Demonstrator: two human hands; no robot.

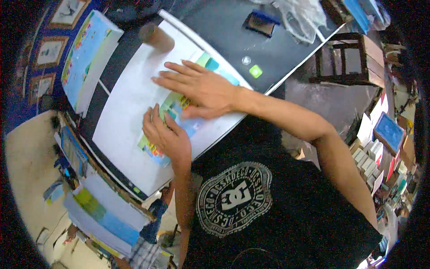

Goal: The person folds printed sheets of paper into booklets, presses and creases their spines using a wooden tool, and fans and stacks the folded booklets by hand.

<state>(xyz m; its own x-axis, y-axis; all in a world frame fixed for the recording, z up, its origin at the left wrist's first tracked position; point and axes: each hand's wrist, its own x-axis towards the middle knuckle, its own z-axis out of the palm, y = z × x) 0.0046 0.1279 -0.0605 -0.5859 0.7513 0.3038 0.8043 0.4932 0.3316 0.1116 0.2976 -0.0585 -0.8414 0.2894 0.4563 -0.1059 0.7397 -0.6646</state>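
A colourful printed paper strip [174,104] in green, yellow and blue lies across a large white sheet or board [118,110]. My right hand [207,92] rests flat over the upper part of the strip, fingers stretched out to the left. Lower down, my left hand [168,138] is on the strip with its fingers apart and slightly bent. Both hands hide much of the print, and neither grips anything. A brown cylinder [156,38] stands on the white surface beyond my right hand.
A thick stack of printed sheets [87,58] lies at the far left. On the dark tabletop [215,27] are a small dark block [262,23] and clear plastic [302,20]. A wooden stool [349,60] is at right. Another person's plaid sleeve [145,255] shows lower left beside coloured sheets [105,210].
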